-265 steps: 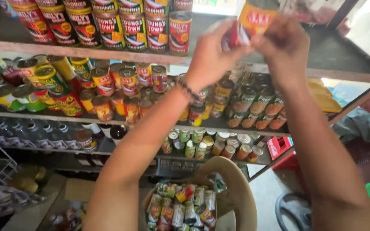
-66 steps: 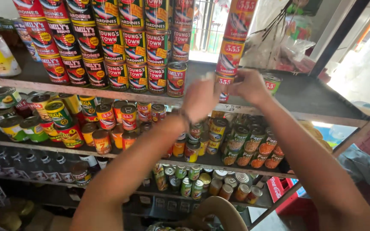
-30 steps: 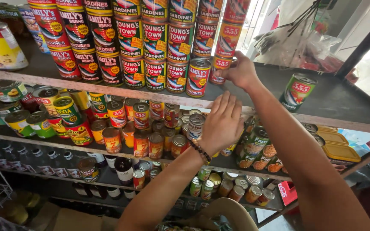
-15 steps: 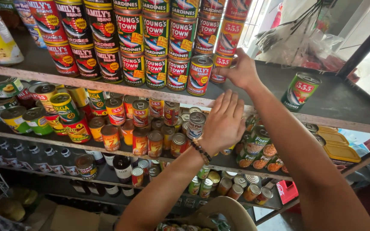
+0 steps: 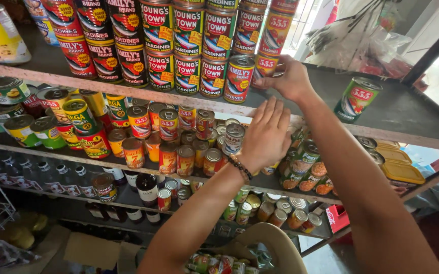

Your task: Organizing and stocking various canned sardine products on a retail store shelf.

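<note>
My right hand (image 5: 291, 80) reaches up to the top shelf (image 5: 407, 119), and its fingers grip a small red can (image 5: 264, 66) at the foot of a tall column of red cans (image 5: 276, 25). A blue and red sardine can (image 5: 239, 78) stands just left of it. My left hand (image 5: 267, 134), with a dark bead bracelet at the wrist, is held flat with nothing in it. It hovers before the middle shelf's small cans (image 5: 179, 147), fingertips near the top shelf's front edge.
A lone green and red can (image 5: 356, 99) stands to the right on the top shelf. Rows of stacked cans (image 5: 143, 45) fill its left side. Dark bottles (image 5: 52, 175) line a lower shelf. A basket (image 5: 275, 243) with cans sits below, and yellow lids (image 5: 401, 171) lie at right.
Both hands brought a red can from overhead to the column's foot. My left hand then dropped away to the middle shelf; my right hand stays on the can.
</note>
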